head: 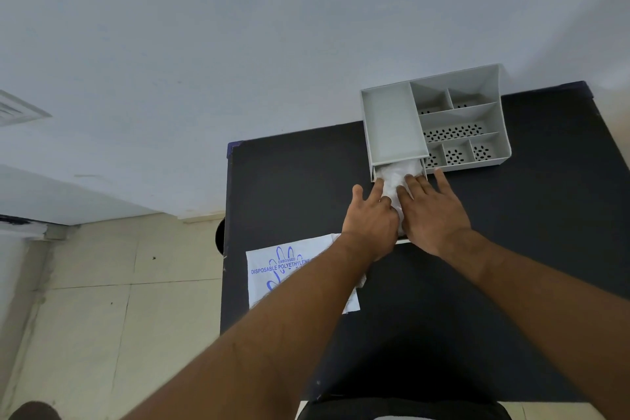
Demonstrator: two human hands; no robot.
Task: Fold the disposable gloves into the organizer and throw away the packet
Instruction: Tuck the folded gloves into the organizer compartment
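Note:
A grey plastic organizer stands at the far edge of the dark table, with several compartments and an opening low at its front left. A bundle of clear disposable gloves lies half inside that opening. My left hand and my right hand press flat on either side of the bundle, fingers touching it. The white glove packet with blue print lies on the table near the left edge, partly under my left forearm.
The dark table sits against a white wall. Its left edge drops to a tiled floor. A dark round object shows just beyond that left edge.

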